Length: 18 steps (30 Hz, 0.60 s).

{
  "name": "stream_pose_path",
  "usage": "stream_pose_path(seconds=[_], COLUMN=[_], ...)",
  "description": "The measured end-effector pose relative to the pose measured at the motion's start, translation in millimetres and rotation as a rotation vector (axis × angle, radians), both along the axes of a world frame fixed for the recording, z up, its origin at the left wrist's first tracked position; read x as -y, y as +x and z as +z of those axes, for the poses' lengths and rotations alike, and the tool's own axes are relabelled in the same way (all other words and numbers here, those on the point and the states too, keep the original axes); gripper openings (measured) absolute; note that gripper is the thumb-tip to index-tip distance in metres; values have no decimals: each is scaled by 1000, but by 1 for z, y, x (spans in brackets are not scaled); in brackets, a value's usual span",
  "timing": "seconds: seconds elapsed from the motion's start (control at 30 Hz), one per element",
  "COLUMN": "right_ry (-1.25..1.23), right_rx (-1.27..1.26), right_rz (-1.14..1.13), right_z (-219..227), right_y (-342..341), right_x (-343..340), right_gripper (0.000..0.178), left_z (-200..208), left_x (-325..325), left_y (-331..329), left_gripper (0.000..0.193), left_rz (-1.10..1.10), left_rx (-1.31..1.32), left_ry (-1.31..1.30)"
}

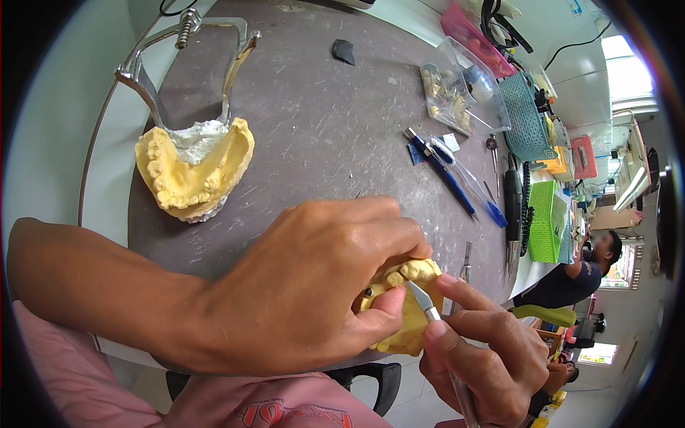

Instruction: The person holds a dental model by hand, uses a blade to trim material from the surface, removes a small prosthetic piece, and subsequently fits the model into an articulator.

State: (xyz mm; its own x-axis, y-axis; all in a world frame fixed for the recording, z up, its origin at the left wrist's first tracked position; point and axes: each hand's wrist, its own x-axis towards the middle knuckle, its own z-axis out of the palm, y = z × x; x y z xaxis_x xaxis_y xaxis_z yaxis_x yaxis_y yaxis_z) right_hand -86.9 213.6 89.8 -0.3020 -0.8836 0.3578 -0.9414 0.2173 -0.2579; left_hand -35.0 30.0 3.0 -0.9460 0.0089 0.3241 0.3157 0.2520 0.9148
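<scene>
A grey-brown, scratched tabletop (pixel 307 107) fills most of the view, its left edge running beside a pale wall. Over its near side lies the person's left hand (pixel 328 257), closed around a yellow tooth model (pixel 410 332), the thumb and a fingertip pressing against it. The metal frame (pixel 233 71) at the far left is next in size, its lower end set in white plaster (pixel 200 143) behind a second yellow model (pixel 221 171), which has teeth along its curved rim. The person's right hand (pixel 492 349), at the lower right, has its thumb and fingers pinched together on a slim knife. The held model sits between the two hands, near the tabletop's front edge; whether it touches the tabletop cannot be told. Farther back on the right, a co-worker in a dark top (pixel 567 285) is beyond the tabletop. A clear plastic box (pixel 492 118) with small pieces inside stands near a teal basket (pixel 526 118), with a pink basket (pixel 471 36) behind and a green basket (pixel 546 214) nearer. A black corded tool (pixel 513 200) lies along the right side, near a blue pen (pixel 449 178). The knife (pixel 430 311) has its pointed blade at the held model's teeth. Smallest is a dark scrap (pixel 343 52) lying alone toward the back.
</scene>
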Motion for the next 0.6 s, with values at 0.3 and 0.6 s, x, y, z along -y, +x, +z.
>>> stream_pose_path(seconds=[0.3, 0.6], right_ry=[-170, -104], right_rx=[92, 151], right_rz=[77, 42], right_z=[-20, -14], right_y=[-8, -8], right_x=[-13, -13], right_gripper=[13, 14], left_z=[4, 3], left_x=[1, 0], left_y=[0, -1], left_gripper=[32, 32], left_rz=[-16, -25], left_rx=[51, 33], left_ry=[-8, -8])
